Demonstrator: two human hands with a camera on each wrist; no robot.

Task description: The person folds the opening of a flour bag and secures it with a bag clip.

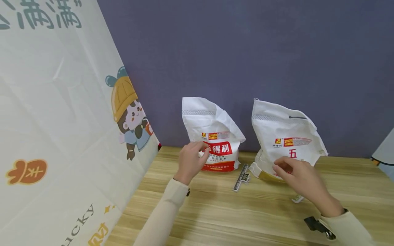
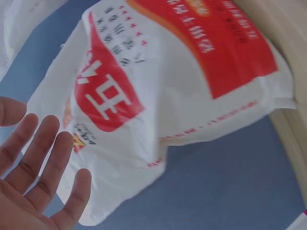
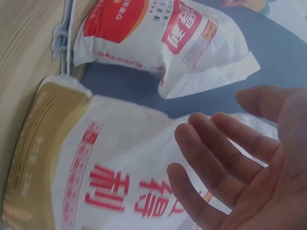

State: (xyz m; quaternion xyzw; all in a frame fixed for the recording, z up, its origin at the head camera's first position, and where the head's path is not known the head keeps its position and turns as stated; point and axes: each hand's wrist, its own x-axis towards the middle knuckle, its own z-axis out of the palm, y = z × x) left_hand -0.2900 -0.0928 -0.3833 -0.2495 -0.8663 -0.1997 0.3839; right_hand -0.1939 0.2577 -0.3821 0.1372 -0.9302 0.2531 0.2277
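Note:
Two white flour bags stand side by side at the back of the table. The left flour bag (image 1: 200, 121) has a red label and a red base; the right flour bag (image 1: 271, 128) has red lettering and a gold base, with a dark slit near its top. My left hand (image 1: 190, 160) hovers before the left bag, its fingers spread and relaxed in the left wrist view. In front of the right bag is my right hand (image 1: 303, 176), fingers loosely bent with nothing in them. A clip with a piano-key pattern (image 1: 241, 177) lies between the bags.
A second clip (image 1: 297, 198) lies partly hidden beneath the right hand in the head view. Behind the wooden table (image 1: 221, 218) rises a dark blue-grey backdrop (image 1: 246, 51). A white printed sheet (image 1: 55, 119) with cartoon figures borders the left side.

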